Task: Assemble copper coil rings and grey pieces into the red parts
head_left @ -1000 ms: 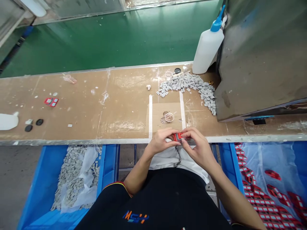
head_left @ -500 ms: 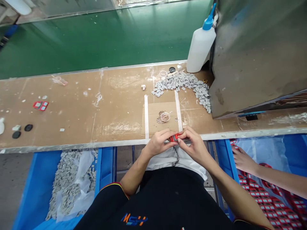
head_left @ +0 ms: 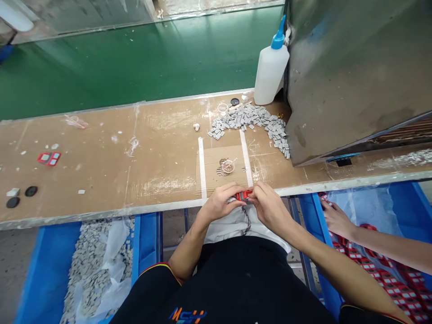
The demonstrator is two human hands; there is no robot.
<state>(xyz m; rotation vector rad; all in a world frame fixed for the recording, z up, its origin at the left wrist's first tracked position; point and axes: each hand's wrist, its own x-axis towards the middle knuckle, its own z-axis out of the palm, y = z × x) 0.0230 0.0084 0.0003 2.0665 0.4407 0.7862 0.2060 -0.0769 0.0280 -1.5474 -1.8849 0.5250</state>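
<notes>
My left hand [head_left: 223, 201] grips a small red and grey plastic piece [head_left: 241, 195] by its left side, at the front edge of the bench. The fingers of my right hand [head_left: 267, 203] are closed on the piece's right end. Just beyond my hands, a small clear cup [head_left: 228, 167] with a thin stick in it stands on a cardboard sheet [head_left: 212, 155], beside brown stains. Farther back lies a curved heap of small grey rectangular pieces [head_left: 249, 116].
A white squeeze bottle [head_left: 271, 69] with a blue nozzle stands by a metal casing [head_left: 337, 81]. Another red piece [head_left: 49, 158] and black caps [head_left: 31, 191] lie left. Blue crates hold grey pieces [head_left: 91, 256] and red pieces [head_left: 398, 292]. Another person's hand [head_left: 337, 219] reaches into the right crate.
The view has shifted slightly, so the bottle and heap appear farther left. My right hand has turned a little on the red piece, which both hands still hold.
</notes>
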